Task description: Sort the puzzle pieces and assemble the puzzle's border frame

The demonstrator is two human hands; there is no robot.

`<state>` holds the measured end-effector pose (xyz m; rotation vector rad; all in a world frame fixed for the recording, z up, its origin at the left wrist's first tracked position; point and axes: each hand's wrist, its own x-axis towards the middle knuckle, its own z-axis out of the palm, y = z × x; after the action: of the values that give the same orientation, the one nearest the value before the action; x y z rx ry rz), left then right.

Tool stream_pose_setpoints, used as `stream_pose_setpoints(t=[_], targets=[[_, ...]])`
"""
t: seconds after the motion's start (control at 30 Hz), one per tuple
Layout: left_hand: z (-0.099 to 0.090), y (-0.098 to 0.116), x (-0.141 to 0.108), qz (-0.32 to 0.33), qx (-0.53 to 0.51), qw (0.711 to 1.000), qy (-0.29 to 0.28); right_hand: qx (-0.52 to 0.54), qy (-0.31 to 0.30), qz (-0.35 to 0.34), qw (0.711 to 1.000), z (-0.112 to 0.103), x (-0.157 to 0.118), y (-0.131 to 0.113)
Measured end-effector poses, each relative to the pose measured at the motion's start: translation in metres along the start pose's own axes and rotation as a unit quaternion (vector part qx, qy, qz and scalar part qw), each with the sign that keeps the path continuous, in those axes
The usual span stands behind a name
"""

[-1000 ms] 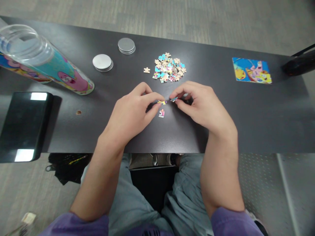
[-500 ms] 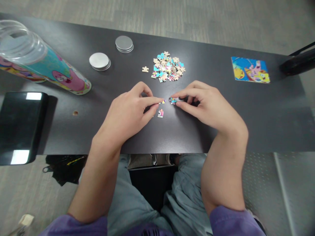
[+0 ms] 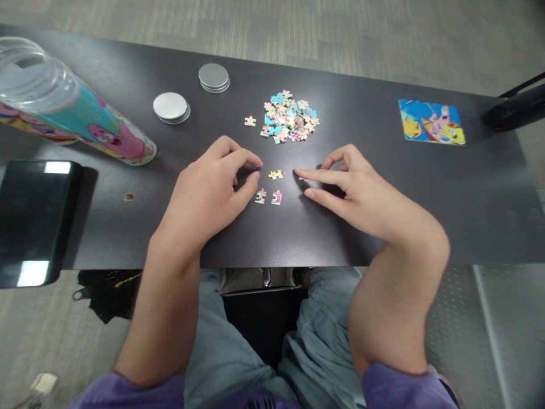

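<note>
Near the middle of the dark table lies a yellow puzzle piece (image 3: 276, 175), flat and untouched. Below it are a small piece with white and green (image 3: 260, 196) and a pink piece (image 3: 276, 197), set apart. My left hand (image 3: 217, 190) is just left of them, thumb and index finger apart with nothing between them. To the right, my right hand (image 3: 347, 182) has its index finger and thumb spread over a piece mostly hidden under the index finger. A pile of puzzle pieces (image 3: 290, 118) lies beyond my hands, with one wooden-backed piece (image 3: 250, 121) left of it.
Two stacks of round discs (image 3: 170, 107) (image 3: 214, 76) stand at the back left. A clear printed tube (image 3: 110, 133) and a black device (image 3: 38, 218) are at the left. A cartoon picture card (image 3: 432, 122) and a black cylinder (image 3: 513, 109) are at the right.
My left hand has moved left off the yellow piece, uncovering it and the piece below. The fingers of my right hand have spread, and the blue piece they pinched is now mostly hidden.
</note>
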<state>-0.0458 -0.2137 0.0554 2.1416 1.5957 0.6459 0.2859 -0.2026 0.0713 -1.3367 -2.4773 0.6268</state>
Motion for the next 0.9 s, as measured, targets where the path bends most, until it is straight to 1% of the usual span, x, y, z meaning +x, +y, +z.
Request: stream_pose_setpoints(t=[0.1, 0.13, 0.2, 0.23, 0.3, 0.37, 0.4, 0.47, 0.53, 0.6, 0.67, 0.77, 0.83, 0.9], targets=[[-0.002, 0.001, 0.001, -0.010, -0.006, 1.000, 0.003, -0.046, 0.041, 0.023, 0.998, -0.001, -0.017, 0.007], [-0.002, 0.001, 0.001, -0.011, -0.006, 1.000, 0.001, -0.062, 0.053, 0.036, 0.996, 0.000, -0.019, 0.006], [-0.003, 0.001, 0.001, -0.010, -0.004, 1.000, -0.007, -0.081, 0.066, 0.048, 0.993, 0.003, -0.016, -0.006], [-0.002, 0.001, 0.001, -0.010, -0.004, 1.000, -0.012, -0.077, 0.056, 0.041, 0.995, 0.006, -0.011, -0.015], [-0.001, 0.000, 0.001, -0.009, 0.000, 1.000, -0.021, -0.048, 0.003, 0.004, 0.999, 0.013, 0.003, -0.035], [0.000, 0.000, 0.002, -0.007, 0.006, 0.999, -0.031, -0.052, -0.031, 0.010, 0.998, 0.019, 0.014, -0.050], [0.000, 0.000, 0.002, -0.007, 0.010, 0.999, -0.037, -0.059, -0.040, 0.018, 0.997, 0.020, 0.016, -0.053], [0.000, 0.001, 0.002, -0.010, 0.018, 0.999, -0.043, -0.079, -0.045, 0.038, 0.995, 0.018, 0.013, -0.050], [0.000, 0.002, 0.002, -0.014, 0.022, 0.999, -0.046, -0.098, -0.035, 0.061, 0.993, 0.011, 0.001, -0.037], [0.000, 0.004, 0.001, -0.015, 0.024, 0.999, -0.046, -0.117, -0.012, 0.091, 0.989, 0.002, -0.011, -0.020], [0.001, 0.006, 0.001, -0.012, 0.025, 0.999, -0.044, -0.115, 0.015, 0.100, 0.988, -0.006, -0.017, -0.009], [0.003, 0.007, 0.002, -0.003, 0.025, 0.999, -0.042, -0.076, 0.047, 0.084, 0.992, -0.010, -0.009, -0.008], [0.004, 0.005, 0.002, 0.005, 0.020, 0.999, -0.042, -0.053, 0.055, 0.074, 0.994, -0.005, 0.006, -0.016], [0.004, 0.003, 0.002, 0.012, 0.010, 0.999, -0.042, -0.043, 0.056, 0.060, 0.996, 0.004, 0.021, -0.022]])
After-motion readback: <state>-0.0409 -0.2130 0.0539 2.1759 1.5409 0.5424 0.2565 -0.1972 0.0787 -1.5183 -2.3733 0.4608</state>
